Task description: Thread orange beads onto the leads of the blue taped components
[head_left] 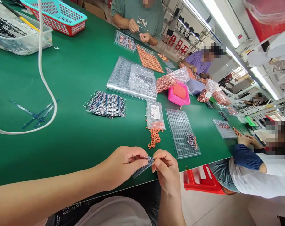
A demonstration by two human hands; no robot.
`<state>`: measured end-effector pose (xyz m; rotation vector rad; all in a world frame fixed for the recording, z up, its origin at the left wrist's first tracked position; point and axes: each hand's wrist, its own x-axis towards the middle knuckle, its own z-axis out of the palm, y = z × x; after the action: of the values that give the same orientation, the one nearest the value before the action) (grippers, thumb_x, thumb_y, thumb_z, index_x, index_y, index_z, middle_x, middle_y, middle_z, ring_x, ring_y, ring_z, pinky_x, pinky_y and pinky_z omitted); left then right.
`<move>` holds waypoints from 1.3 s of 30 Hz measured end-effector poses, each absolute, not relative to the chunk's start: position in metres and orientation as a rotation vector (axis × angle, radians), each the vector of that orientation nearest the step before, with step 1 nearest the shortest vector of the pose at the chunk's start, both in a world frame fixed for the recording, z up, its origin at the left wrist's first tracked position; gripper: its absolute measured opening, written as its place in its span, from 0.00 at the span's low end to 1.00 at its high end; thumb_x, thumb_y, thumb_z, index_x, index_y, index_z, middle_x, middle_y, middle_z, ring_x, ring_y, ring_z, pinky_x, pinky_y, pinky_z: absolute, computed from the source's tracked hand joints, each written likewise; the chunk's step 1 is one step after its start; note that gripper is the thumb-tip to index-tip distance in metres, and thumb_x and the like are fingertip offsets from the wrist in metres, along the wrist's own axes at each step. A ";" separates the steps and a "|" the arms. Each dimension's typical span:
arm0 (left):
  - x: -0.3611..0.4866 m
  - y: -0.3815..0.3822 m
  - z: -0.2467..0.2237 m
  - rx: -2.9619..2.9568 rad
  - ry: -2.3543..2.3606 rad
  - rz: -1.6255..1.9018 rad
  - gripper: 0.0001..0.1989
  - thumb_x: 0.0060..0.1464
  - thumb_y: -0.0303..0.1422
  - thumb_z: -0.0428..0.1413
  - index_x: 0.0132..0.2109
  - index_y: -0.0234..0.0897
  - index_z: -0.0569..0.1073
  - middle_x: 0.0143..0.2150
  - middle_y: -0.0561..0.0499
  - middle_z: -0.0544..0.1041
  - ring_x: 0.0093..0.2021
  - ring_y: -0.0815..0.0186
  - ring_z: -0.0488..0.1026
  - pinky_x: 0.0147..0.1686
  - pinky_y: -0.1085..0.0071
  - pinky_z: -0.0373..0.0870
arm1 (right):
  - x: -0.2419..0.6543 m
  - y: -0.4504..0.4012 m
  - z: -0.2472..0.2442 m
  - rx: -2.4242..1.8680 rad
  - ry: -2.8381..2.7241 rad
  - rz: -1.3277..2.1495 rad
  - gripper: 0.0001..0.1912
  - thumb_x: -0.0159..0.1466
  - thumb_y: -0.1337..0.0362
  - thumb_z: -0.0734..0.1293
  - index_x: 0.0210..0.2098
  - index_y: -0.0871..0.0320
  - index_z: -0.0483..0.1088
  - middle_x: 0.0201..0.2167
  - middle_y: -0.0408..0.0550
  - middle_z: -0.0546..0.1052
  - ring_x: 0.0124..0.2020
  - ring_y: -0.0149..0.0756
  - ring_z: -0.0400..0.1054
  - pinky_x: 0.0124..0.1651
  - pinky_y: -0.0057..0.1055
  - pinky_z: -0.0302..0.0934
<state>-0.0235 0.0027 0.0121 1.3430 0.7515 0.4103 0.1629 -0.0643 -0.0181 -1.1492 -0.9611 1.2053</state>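
Note:
My left hand (125,166) pinches a dark blue strip of small parts (142,168) that slants down to the left near the table's front edge. My right hand (165,166) is closed at the strip's upper right end, thumb and finger pressed together on a small piece too tiny to identify. Just beyond my hands, small orange parts (154,138) spill from a labelled clear bag (155,114). A stack of similar strips (106,104) lies farther back to the left. To the right, a clear compartment tray (180,130) holds a small cluster of wired orange pieces (191,140).
Clear trays (121,75) and a pink basket (179,98) are at mid-table. A white cable (43,81) hangs at left, near loose strips (36,116), a plastic bin (22,44) and a red basket (71,29). People work across the table and at right.

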 end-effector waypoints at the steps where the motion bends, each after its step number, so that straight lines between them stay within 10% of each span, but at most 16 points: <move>1: -0.024 0.002 0.012 1.363 0.733 0.405 0.13 0.59 0.40 0.54 0.35 0.35 0.76 0.27 0.56 0.68 0.29 0.68 0.62 0.30 0.72 0.60 | 0.163 -0.064 -0.017 -1.130 -0.947 1.232 0.13 0.58 0.55 0.77 0.30 0.57 0.76 0.25 0.41 0.71 0.20 0.26 0.62 0.24 0.26 0.58; 12: -0.024 0.002 0.015 1.364 0.720 0.340 0.13 0.61 0.41 0.54 0.35 0.35 0.73 0.26 0.58 0.64 0.28 0.69 0.58 0.29 0.72 0.56 | 0.182 -0.076 -0.018 -1.235 -1.105 1.104 0.07 0.63 0.59 0.73 0.33 0.55 0.77 0.27 0.42 0.72 0.25 0.28 0.64 0.27 0.27 0.59; 21: -0.023 0.008 0.010 1.244 0.814 0.379 0.15 0.58 0.45 0.55 0.36 0.35 0.71 0.29 0.57 0.67 0.29 0.68 0.62 0.30 0.71 0.58 | 0.335 -0.043 -0.003 -2.024 -1.217 -0.020 0.21 0.63 0.47 0.67 0.41 0.58 0.77 0.37 0.53 0.82 0.35 0.42 0.74 0.41 0.36 0.66; 29: -0.021 0.011 0.005 1.238 0.849 0.416 0.15 0.57 0.45 0.57 0.37 0.35 0.73 0.30 0.55 0.71 0.31 0.66 0.65 0.33 0.70 0.61 | 0.405 -0.021 0.001 -2.152 -1.264 -0.169 0.25 0.61 0.43 0.66 0.36 0.60 0.77 0.34 0.59 0.82 0.34 0.47 0.73 0.40 0.41 0.63; 39: -0.021 0.013 0.004 1.182 0.855 0.412 0.14 0.55 0.44 0.59 0.36 0.36 0.73 0.29 0.55 0.71 0.30 0.66 0.66 0.31 0.72 0.60 | 0.387 -0.016 -0.007 -2.035 -1.608 0.041 0.17 0.68 0.50 0.62 0.45 0.53 0.75 0.50 0.52 0.81 0.55 0.46 0.72 0.58 0.44 0.61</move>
<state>-0.0207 0.0133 0.0041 1.1821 0.8551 0.4119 0.3866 -0.0165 -0.0068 -2.0348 -1.6079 0.0406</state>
